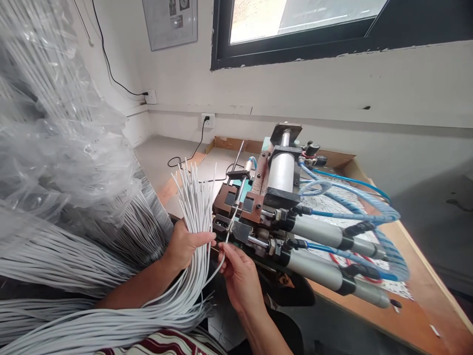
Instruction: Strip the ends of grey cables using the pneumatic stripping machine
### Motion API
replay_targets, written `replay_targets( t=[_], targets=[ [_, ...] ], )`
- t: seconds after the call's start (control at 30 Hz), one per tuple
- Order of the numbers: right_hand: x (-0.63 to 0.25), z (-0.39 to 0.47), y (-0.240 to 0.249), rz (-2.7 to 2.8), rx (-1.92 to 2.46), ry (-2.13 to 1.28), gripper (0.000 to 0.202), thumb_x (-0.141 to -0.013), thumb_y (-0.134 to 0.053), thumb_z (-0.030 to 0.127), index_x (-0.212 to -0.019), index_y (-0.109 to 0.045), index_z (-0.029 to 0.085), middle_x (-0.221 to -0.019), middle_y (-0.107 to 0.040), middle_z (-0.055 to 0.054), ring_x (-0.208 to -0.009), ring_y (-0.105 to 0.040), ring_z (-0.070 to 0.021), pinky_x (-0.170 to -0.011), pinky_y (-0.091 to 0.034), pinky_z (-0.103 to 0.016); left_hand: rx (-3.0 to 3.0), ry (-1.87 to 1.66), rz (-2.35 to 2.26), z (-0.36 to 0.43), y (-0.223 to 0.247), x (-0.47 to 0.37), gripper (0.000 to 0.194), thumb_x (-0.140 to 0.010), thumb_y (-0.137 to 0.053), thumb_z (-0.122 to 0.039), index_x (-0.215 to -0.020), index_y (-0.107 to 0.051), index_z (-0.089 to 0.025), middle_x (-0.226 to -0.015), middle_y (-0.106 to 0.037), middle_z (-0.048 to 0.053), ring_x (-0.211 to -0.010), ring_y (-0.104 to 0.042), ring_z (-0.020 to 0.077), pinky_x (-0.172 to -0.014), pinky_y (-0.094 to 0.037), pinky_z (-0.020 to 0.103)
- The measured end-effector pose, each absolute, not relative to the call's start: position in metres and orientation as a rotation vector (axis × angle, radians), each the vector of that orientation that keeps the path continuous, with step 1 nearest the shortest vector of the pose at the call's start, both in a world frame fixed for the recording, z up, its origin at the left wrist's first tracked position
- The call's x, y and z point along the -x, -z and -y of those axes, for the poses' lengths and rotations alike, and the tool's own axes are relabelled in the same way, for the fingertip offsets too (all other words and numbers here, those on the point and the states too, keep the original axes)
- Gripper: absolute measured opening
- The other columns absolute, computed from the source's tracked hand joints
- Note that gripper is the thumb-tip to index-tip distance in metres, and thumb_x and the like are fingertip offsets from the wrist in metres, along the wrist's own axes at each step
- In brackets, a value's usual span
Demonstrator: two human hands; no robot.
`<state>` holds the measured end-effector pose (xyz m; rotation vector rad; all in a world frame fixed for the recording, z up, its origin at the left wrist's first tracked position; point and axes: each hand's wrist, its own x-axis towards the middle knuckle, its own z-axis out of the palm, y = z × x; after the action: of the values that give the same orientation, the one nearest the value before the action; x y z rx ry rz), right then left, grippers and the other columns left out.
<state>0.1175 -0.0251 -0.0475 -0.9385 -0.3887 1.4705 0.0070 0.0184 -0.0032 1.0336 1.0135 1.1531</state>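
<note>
Wrapped around a thick bundle (199,217) of pale cables, the left hand (185,245) has its thumb laid across the front and its fingers out of sight behind. Above this grip the cable ends stand up in an uneven spray; below it the strands curve down and away to the left, over the person's lap and striped garment (158,342). Thumb and fingers of the right hand (240,276) are pinched together on a single cable (226,239), just beside the bundle. That cable's upper part reaches in among the dark and brown blocks at the front of the machine (283,172), while its lower part bends back toward the bundle. Two cylinders (316,230) lie to the right of the blocks, with blue hoses (386,217) looping from them over the wooden bench (417,261). On the left, more cables (55,251) lie heaped beneath clear plastic (92,162). Behind the bench, a black plug sits in a wall socket (210,123).
</note>
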Motion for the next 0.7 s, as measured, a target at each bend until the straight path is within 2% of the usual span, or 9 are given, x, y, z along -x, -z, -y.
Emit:
replay_targets(
  t=[0.17,0.27,0.37,0.53,0.7],
  targets=[
    [-0.115,0.026,0.048,0.719,1.012,-1.404,0.026,-0.067,-0.068,0.041,-0.064,-0.067,0.015,-0.053,-0.048,0.002,-0.054,-0.038,-0.0097,-0.055,-0.033,-0.023,-1.165,-1.155,-1.094,-0.018,0.008,-0.006,0.018,-0.055,-0.072,-0.014,-0.068,-0.059,-0.013,-0.057,-0.056,-0.003,-0.051,-0.049,0.0097,-0.048,-0.041,0.022],
    [-0.114,0.030,0.053,0.825,1.082,-1.255,0.027,-0.072,-0.064,0.041,-0.066,-0.065,0.015,-0.050,-0.046,0.003,-0.052,-0.038,-0.0104,-0.053,-0.032,-0.024,-1.130,-1.113,-1.035,-0.015,0.009,-0.005,0.017,-0.056,-0.071,-0.015,-0.069,-0.060,-0.013,-0.057,-0.056,-0.003,-0.051,-0.050,0.0103,-0.050,-0.043,0.023],
    [-0.113,0.037,0.059,0.765,1.091,-1.260,0.027,-0.074,-0.061,0.042,-0.072,-0.063,0.015,-0.053,-0.051,0.002,-0.049,-0.040,-0.0099,-0.049,-0.032,-0.023,-1.007,-1.086,-1.038,-0.013,0.007,-0.003,0.019,-0.057,-0.070,-0.017,-0.074,-0.061,-0.013,-0.061,-0.060,-0.001,-0.052,-0.054,0.0125,-0.049,-0.047,0.026],
    [-0.110,0.047,0.063,0.599,1.077,-1.263,0.027,-0.071,-0.065,0.041,-0.078,-0.063,0.016,-0.059,-0.055,0.001,-0.045,-0.042,-0.0074,-0.043,-0.029,-0.020,-0.876,-1.104,-1.093,-0.013,0.004,-0.002,0.025,-0.053,-0.072,-0.017,-0.076,-0.063,-0.011,-0.062,-0.064,0.001,-0.051,-0.060,0.0148,-0.050,-0.049,0.027],
    [-0.112,0.038,0.058,0.419,1.003,-1.302,0.028,-0.064,-0.071,0.039,-0.077,-0.065,0.015,-0.059,-0.054,0.002,-0.042,-0.037,-0.0043,-0.038,-0.024,-0.017,-0.887,-1.126,-1.075,-0.016,0.002,-0.002,0.025,-0.054,-0.071,-0.016,-0.078,-0.063,-0.011,-0.061,-0.063,0.001,-0.052,-0.062,0.0171,-0.049,-0.050,0.027]
  ],
)
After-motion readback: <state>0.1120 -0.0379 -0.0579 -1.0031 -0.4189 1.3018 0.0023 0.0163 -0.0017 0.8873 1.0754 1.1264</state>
